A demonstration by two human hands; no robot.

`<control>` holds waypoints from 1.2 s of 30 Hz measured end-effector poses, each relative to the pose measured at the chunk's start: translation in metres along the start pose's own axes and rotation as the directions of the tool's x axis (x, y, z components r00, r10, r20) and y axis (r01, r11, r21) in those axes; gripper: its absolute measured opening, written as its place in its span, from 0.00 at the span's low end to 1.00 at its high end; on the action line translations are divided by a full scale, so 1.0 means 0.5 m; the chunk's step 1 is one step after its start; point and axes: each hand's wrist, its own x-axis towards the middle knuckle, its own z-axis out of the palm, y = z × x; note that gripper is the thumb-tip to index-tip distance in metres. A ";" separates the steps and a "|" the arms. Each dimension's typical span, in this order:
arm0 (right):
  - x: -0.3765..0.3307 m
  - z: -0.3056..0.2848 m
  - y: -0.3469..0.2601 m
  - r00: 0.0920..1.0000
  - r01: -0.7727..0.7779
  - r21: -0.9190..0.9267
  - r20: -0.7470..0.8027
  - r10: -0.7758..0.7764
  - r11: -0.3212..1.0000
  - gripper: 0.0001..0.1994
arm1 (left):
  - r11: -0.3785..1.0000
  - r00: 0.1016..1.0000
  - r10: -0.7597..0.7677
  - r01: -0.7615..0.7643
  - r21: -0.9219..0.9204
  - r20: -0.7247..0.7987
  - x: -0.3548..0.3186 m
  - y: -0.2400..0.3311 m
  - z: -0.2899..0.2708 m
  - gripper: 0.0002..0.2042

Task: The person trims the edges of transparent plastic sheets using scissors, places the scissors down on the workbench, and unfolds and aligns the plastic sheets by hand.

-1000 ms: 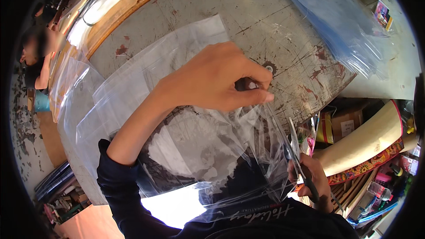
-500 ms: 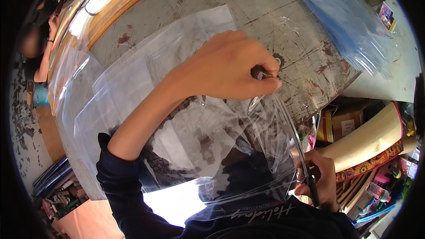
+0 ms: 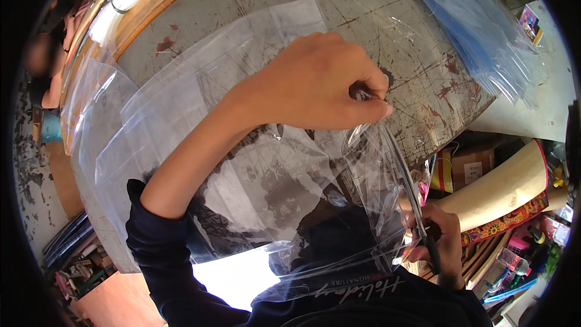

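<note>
My left hand (image 3: 327, 82) reaches across the table, its thumb and fingers pinched on the edge of a clear plastic sheet (image 3: 278, 200). The sheet hangs creased from that pinch and spreads down toward my chest. At the lower right, my right hand (image 3: 443, 236) is closed around black-handled scissors (image 3: 431, 254), partly behind the plastic. A narrow grey strip (image 3: 399, 160) runs between the two hands along the sheet's edge; whether it is a blade or trim I cannot tell.
Blue-tinted plastic sheets (image 3: 472, 30) lie at the far right of the scratched table (image 3: 417, 97). Right of the table are a cream roll (image 3: 502, 188), a cardboard box (image 3: 475, 166) and clutter. Another person (image 3: 51, 63) is at the far left, near a wooden edge (image 3: 163, 9).
My left hand has shifted slightly right and up, still pinching the plastic. The black handle has swung slightly in my right hand. The table appears shifted a little leftward.
</note>
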 end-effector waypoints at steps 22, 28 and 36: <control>0.020 0.012 -0.029 1.000 -0.001 0.002 0.025 0.001 1.000 0.38 | 1.000 0.999 0.007 -0.008 -0.015 -0.043 -0.002 -0.003 0.001 0.15; 0.031 0.019 -0.026 0.999 0.027 -0.002 0.037 -0.027 1.000 0.38 | 0.999 1.000 -0.024 0.023 0.026 0.004 -0.008 -0.005 -0.001 0.14; 0.033 0.023 -0.025 0.999 0.032 -0.001 0.030 -0.032 0.999 0.39 | 0.999 0.999 -0.030 0.031 0.023 -0.021 -0.014 -0.005 0.002 0.14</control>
